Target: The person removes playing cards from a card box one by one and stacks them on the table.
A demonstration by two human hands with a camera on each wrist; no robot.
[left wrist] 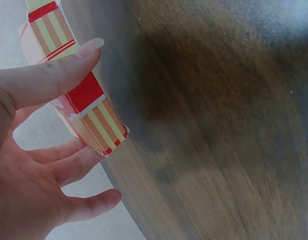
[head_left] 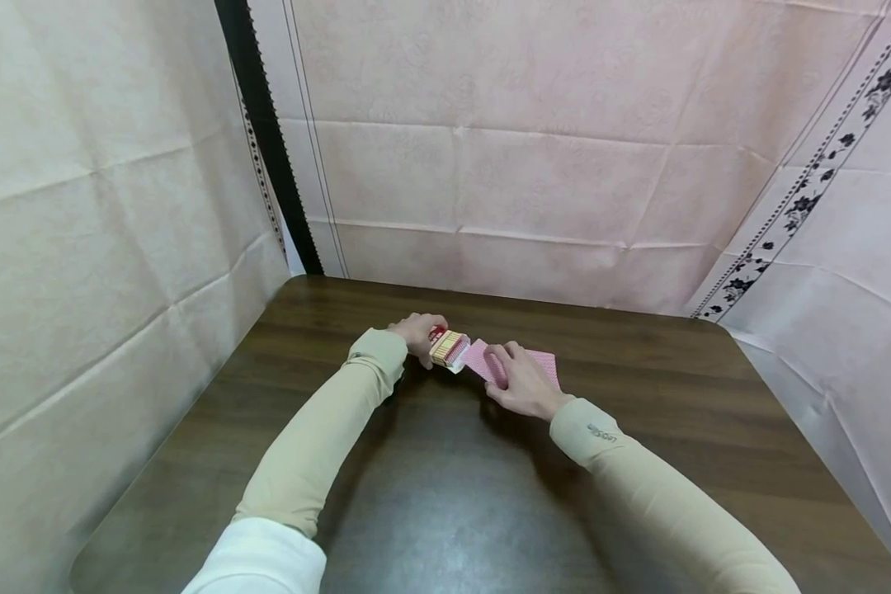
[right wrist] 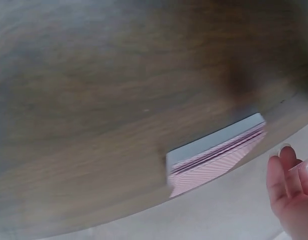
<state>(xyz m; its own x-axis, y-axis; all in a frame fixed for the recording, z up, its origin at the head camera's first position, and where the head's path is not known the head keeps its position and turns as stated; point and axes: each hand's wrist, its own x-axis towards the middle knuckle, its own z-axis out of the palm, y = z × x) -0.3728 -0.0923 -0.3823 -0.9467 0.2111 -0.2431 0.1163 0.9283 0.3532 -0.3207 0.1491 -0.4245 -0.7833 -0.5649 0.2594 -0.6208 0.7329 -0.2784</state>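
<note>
My left hand [head_left: 418, 334] grips a small carton [head_left: 449, 347] with red panels and yellow stripes. In the left wrist view, the thumb of my left hand [left wrist: 38, 125] lies across the front of the striped carton [left wrist: 86, 95], the other fingers behind or under it. To the right of the carton, my right hand [head_left: 523, 381] holds a pink striped paper piece [head_left: 544, 360], whose left corner lies close to the carton's end. A flat pink striped stack [right wrist: 219, 156] with a pale edge appears in the right wrist view, beside my right hand [right wrist: 294, 192], mostly cut off there.
A dark wooden table [head_left: 431, 495] with rounded far corners lies under both hands. Pale patterned cloth [head_left: 505, 181] hangs behind its far edge, and more cloth [head_left: 104, 247] hangs along the left side. A black strip [head_left: 267, 132] runs down at the back left.
</note>
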